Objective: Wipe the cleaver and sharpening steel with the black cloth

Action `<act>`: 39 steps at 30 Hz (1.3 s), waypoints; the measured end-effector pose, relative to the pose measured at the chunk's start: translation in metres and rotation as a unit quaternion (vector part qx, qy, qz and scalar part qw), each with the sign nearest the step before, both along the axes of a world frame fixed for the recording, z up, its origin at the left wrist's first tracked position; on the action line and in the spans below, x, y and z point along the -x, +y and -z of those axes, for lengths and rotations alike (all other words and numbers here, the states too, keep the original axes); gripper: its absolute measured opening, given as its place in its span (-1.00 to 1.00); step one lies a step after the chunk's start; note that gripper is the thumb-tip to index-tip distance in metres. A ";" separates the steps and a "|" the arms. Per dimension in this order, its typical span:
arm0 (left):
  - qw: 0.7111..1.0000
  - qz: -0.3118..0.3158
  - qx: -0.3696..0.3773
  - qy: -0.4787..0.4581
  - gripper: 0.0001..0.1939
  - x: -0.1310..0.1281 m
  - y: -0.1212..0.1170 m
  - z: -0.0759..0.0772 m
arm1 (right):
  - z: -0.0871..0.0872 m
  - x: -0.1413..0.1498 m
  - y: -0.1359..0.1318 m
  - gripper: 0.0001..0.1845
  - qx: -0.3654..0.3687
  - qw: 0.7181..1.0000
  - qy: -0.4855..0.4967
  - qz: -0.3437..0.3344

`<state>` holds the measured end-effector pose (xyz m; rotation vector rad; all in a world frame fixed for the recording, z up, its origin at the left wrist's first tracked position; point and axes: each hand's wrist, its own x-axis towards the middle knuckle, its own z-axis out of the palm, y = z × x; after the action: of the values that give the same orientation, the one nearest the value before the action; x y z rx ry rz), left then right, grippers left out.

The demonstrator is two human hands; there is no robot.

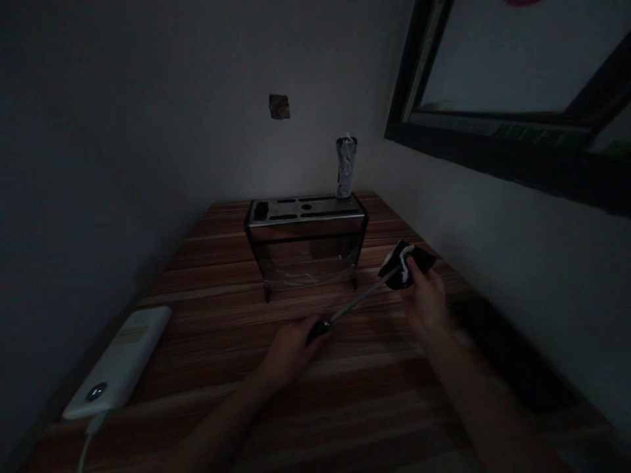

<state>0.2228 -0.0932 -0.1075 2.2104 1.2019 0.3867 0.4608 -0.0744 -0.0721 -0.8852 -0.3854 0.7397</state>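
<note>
My left hand (290,351) is closed around the black handle of a sharpening steel (362,297), whose thin rod slants up to the right. In my right hand (428,295) is a dark cloth (420,257) with a white strip along it, pinched at the far end of the rod. The cloth hides the rod's tip. Behind the hands stands a knife rack (306,209) with a slotted metal top, dark side frames and clear, film-like material lower down. A grey, worn-looking upright piece (346,167) rises from its back right corner.
The wood-grain table (217,368) runs back to the wall. A white power bank (118,361) with a cable plugged in lies at the left. At the right edge is a long black object (507,348). A dark-framed window (493,151) overhangs the right side. The room is dim.
</note>
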 end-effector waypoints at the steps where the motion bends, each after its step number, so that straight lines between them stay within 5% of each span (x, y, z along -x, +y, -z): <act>1: 1.000 0.002 0.001 -0.002 -0.71 0.000 0.000 0.000 | 0.001 -0.001 0.000 -0.74 -0.001 1.000 -0.001 0.006; 12: 1.000 -0.007 -0.004 -0.005 -0.72 -0.001 -0.001 0.000 | -0.002 0.007 -0.002 -0.79 0.024 0.999 0.027 -0.017; 21: 1.000 -0.028 -0.006 -0.005 -0.71 -0.003 0.001 0.003 | 0.013 0.022 -0.003 -0.75 0.072 0.988 0.030 -0.130; 33: 0.999 -0.023 -0.006 -0.021 -0.77 -0.003 0.001 0.004 | 0.034 0.068 -0.028 -0.62 0.135 0.948 -0.095 -0.272; 39: 1.000 -0.016 -0.008 -0.009 -0.80 -0.003 0.002 0.004 | 0.034 0.078 -0.037 -0.59 0.155 0.940 -0.145 -0.266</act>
<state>0.2254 -0.0917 -0.1112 2.1998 1.2308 0.4298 0.3823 -0.1113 -0.1061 -1.2119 -0.8062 1.1948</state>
